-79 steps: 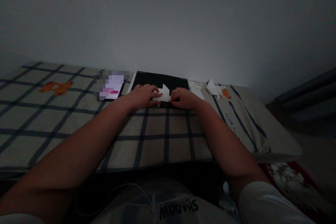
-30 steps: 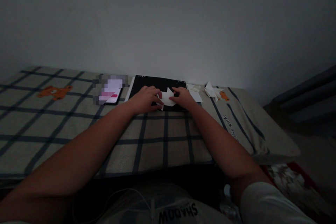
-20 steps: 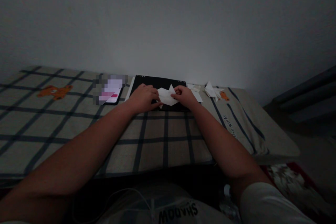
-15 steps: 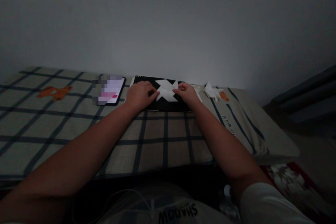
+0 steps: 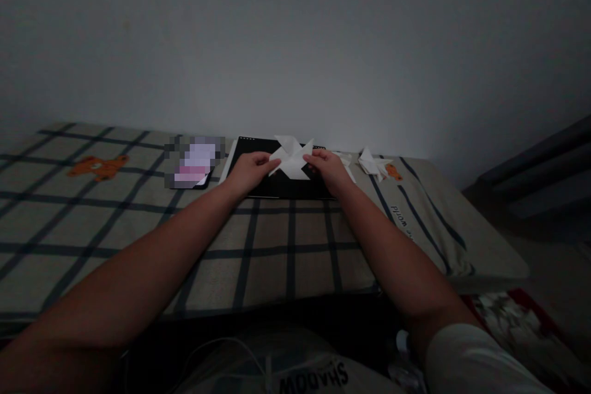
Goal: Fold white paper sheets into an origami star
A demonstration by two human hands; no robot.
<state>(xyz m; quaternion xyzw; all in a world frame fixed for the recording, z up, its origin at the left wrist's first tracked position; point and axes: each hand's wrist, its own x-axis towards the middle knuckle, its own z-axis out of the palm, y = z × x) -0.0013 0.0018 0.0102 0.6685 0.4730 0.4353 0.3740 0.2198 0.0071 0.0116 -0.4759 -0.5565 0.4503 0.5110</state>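
A white sheet of folded paper [image 5: 293, 162], shaped like a pinwheel with pointed flaps, is between my hands over a black spiral-bound notebook [image 5: 272, 189]. My left hand [image 5: 252, 169] pinches its left side between thumb and fingers. On the opposite side, my right hand [image 5: 327, 166] grips the right edge, thumb and index finger together. Parts of the flaps are hidden under the fingertips. Whether the paper rests on the notebook or is lifted slightly, I cannot tell.
A phone [image 5: 196, 163] with a lit, partly blurred screen lies left of the notebook. To the right stands another folded white paper piece [image 5: 370, 164]. Checked cloth [image 5: 270, 234] covers the surface, which meets a grey wall [image 5: 295, 43] behind. A plastic bottle [image 5: 404, 363] is below, near my right arm.
The folded paper has turned slightly and its upper flaps now stand up more. My left hand has shifted its grip, with its fingers now stretched toward the paper's left side.
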